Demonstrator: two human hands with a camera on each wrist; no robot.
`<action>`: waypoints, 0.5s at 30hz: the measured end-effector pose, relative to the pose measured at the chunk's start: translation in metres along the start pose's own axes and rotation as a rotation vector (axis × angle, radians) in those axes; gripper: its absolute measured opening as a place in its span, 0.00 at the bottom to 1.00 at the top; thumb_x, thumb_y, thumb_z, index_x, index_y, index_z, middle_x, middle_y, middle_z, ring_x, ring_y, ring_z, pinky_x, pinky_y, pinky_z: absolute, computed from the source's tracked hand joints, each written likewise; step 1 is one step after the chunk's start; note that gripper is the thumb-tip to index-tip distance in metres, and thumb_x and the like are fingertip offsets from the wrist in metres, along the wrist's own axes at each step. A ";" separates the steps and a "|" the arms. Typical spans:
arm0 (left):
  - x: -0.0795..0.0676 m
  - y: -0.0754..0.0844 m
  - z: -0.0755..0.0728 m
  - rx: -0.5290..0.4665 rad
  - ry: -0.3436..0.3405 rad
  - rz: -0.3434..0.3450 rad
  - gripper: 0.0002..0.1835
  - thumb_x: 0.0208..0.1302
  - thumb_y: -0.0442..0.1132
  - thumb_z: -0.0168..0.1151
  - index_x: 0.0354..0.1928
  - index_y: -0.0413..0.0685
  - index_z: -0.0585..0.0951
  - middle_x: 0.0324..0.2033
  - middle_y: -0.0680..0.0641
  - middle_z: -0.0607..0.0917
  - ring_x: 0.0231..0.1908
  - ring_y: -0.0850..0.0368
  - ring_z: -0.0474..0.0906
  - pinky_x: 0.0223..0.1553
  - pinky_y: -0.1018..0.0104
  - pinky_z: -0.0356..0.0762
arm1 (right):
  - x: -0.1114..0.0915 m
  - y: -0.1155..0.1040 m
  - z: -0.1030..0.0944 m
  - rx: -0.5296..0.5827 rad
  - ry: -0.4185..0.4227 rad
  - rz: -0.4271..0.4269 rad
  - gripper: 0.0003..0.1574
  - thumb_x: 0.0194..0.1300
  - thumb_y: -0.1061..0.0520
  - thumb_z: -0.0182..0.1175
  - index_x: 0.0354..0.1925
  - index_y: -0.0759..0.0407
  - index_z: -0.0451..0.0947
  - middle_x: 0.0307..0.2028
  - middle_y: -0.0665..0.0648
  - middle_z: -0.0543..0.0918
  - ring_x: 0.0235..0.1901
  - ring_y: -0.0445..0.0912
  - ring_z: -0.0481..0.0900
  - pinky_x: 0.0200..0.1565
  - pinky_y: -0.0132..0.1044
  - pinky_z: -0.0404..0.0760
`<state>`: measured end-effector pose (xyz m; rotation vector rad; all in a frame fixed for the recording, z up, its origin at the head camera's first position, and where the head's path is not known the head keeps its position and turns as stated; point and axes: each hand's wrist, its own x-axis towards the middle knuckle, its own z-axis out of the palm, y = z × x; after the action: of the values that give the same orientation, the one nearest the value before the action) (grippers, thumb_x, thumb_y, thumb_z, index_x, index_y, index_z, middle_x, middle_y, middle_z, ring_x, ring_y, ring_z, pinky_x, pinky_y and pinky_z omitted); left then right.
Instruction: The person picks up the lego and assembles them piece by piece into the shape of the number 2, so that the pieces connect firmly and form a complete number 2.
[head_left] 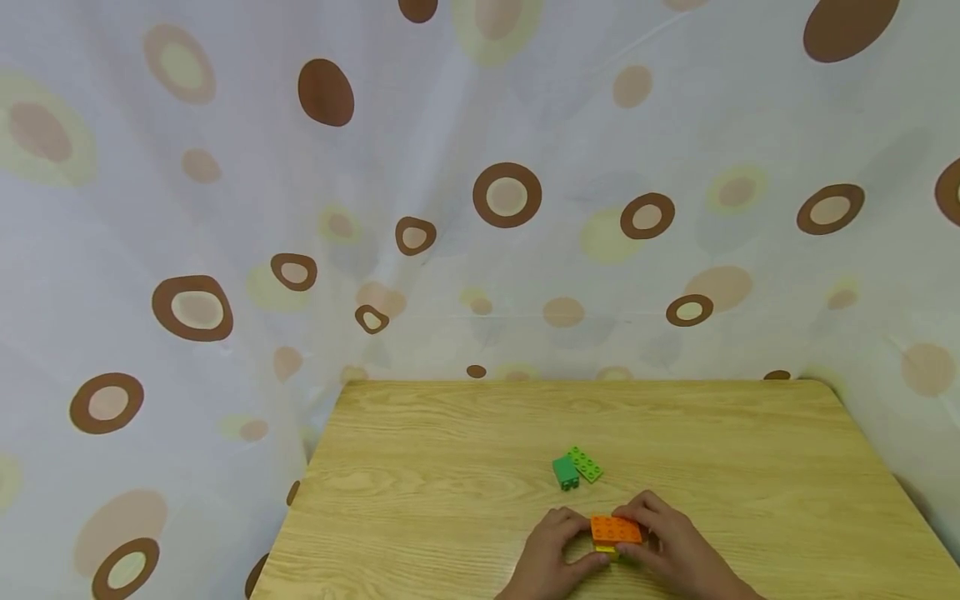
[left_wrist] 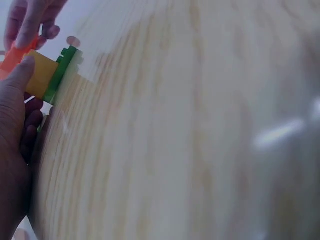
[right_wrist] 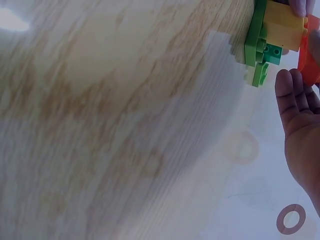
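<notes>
Fingers of the left hand [head_left: 551,554] pinch the yellow brick [left_wrist: 44,75], fixed above a green base piece [right_wrist: 254,37] that is on or just over the bench [head_left: 420,475]. Farther out, a dark green brick [head_left: 566,472] lies just beside a lime plate [head_left: 588,467]. Fingers of the right hand [head_left: 671,542] grasp the orange brick [head_left: 617,530] over the yellow one. Yellow studs show between them, so fitting orange on seems the step in hand; next calls for aligning studs and pressing evenly, left hand steadying.
</notes>
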<state>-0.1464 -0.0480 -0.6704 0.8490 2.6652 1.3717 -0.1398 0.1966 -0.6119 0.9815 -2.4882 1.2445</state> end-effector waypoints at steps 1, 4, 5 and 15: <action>0.000 0.000 0.000 0.000 -0.001 0.000 0.19 0.72 0.64 0.63 0.57 0.66 0.84 0.50 0.67 0.81 0.52 0.72 0.75 0.54 0.69 0.78 | -0.001 0.000 -0.001 -0.004 -0.003 0.002 0.20 0.66 0.58 0.74 0.55 0.51 0.84 0.46 0.44 0.77 0.36 0.32 0.73 0.32 0.30 0.77; 0.000 -0.001 0.001 0.006 -0.002 0.001 0.20 0.73 0.64 0.63 0.58 0.66 0.84 0.50 0.67 0.81 0.52 0.72 0.75 0.54 0.70 0.78 | -0.002 -0.002 -0.003 -0.013 -0.019 0.010 0.19 0.66 0.58 0.74 0.54 0.52 0.84 0.45 0.44 0.77 0.38 0.31 0.73 0.34 0.32 0.78; 0.000 -0.001 0.001 0.010 -0.001 0.001 0.20 0.73 0.64 0.63 0.58 0.66 0.84 0.50 0.67 0.81 0.52 0.72 0.75 0.54 0.70 0.78 | -0.002 -0.003 -0.004 -0.013 -0.024 0.011 0.19 0.67 0.57 0.74 0.54 0.52 0.84 0.45 0.43 0.77 0.38 0.31 0.74 0.34 0.32 0.78; -0.001 -0.002 0.002 0.042 0.013 0.012 0.20 0.74 0.65 0.61 0.58 0.65 0.84 0.50 0.66 0.81 0.53 0.72 0.75 0.56 0.68 0.78 | -0.002 -0.002 -0.006 0.001 -0.081 -0.006 0.18 0.68 0.57 0.73 0.56 0.54 0.84 0.43 0.42 0.74 0.33 0.30 0.68 0.31 0.27 0.74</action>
<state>-0.1455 -0.0480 -0.6733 0.8640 2.7119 1.3333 -0.1376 0.2013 -0.6075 1.0599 -2.5433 1.2282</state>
